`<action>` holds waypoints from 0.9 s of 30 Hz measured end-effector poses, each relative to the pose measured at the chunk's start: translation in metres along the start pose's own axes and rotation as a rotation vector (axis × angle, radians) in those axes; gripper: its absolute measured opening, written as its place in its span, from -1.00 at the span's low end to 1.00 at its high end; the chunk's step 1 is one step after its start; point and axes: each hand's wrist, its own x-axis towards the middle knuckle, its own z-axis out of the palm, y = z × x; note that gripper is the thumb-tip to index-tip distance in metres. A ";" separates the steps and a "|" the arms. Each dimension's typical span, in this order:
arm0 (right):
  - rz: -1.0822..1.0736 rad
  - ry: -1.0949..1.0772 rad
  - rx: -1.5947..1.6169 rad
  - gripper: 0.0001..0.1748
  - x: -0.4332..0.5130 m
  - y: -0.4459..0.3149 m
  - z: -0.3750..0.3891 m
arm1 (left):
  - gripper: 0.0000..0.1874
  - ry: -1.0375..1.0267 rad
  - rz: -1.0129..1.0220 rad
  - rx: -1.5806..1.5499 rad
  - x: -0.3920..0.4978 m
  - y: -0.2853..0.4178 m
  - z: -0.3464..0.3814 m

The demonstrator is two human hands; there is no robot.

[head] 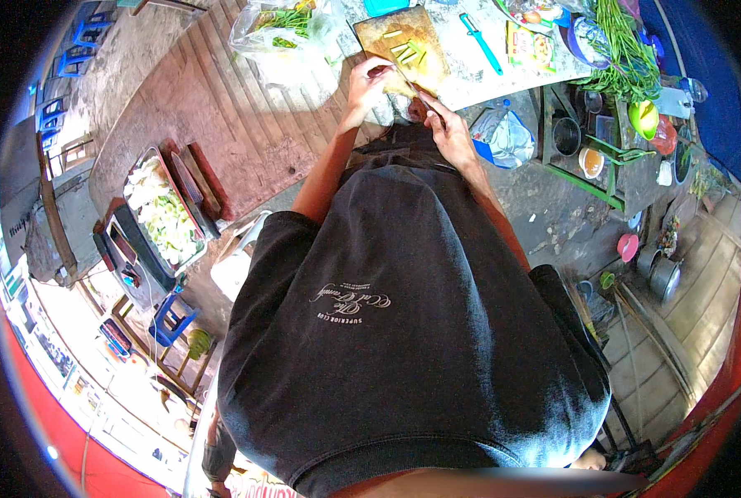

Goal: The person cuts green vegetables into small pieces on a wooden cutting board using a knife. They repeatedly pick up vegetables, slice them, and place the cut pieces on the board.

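On a worn wooden cutting board (370, 31) at the top centre lie several pale green vegetable sticks (413, 53). My right hand (450, 127) grips a knife (415, 92), its blade pointing up and left across the board's near edge. Close to the blade tip, at the board's lower left corner, my left hand (368, 78) has its fingers curled together; whether they pinch anything is too small to tell. Right of the board lies a blue peeler or knife (484, 46) on the bright tabletop. A clear plastic bag (246, 31) with green vegetables sits left of the board.
A tray of cut pale green vegetables (168, 218) stands on the left. Leafy greens (619, 62), a purple bowl (573, 46) and a food packet (529, 46) are at the upper right. Below them stands a green-framed rack (582, 180) with containers. A blue plastic stool (171, 320) is lower left.
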 end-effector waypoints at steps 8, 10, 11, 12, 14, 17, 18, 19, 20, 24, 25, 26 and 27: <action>-0.059 0.015 -0.009 -0.56 -0.001 -0.013 -0.004 | -0.82 0.050 0.021 -0.023 -0.003 0.009 0.003; -0.035 0.022 -0.079 -0.55 0.000 -0.018 -0.004 | -0.84 0.053 -0.034 -0.047 -0.004 0.011 0.004; -0.012 0.024 -0.115 -0.54 0.001 -0.021 -0.004 | -0.84 0.059 -0.010 -0.047 -0.004 0.011 0.005; 0.026 0.004 -0.125 -0.54 0.002 -0.023 -0.004 | -0.85 0.065 -0.012 -0.038 -0.003 0.011 0.006; 0.123 -0.038 -0.146 -0.54 0.003 -0.027 -0.005 | -0.87 0.068 0.008 -0.011 -0.003 0.011 0.006; -0.018 0.044 -0.152 -0.55 0.005 -0.027 -0.003 | -0.88 0.069 0.029 0.025 -0.003 0.011 0.006; -0.040 0.054 -0.157 -0.56 0.005 -0.026 -0.002 | -0.88 0.075 0.006 0.024 -0.003 0.011 0.006; -0.046 0.060 -0.160 -0.57 0.005 -0.024 -0.001 | -0.88 0.072 -0.027 0.028 -0.003 0.011 0.007; -0.054 0.066 -0.163 -0.56 0.006 -0.022 0.000 | -0.86 0.064 -0.030 0.036 -0.003 0.011 0.007; -0.078 0.082 -0.138 -0.46 0.011 -0.014 0.007 | -0.86 0.067 -0.026 0.044 -0.003 0.010 0.007; -0.078 0.080 -0.105 -0.45 0.013 -0.012 0.009 | -0.88 0.079 -0.015 0.040 -0.004 0.010 0.008; -0.066 0.075 -0.099 -0.46 0.014 -0.011 0.009 | -0.87 0.073 -0.005 0.041 -0.003 0.009 0.008; -0.053 0.070 -0.093 -0.47 0.016 -0.009 0.010 | -0.86 0.061 0.000 0.048 -0.003 0.009 0.007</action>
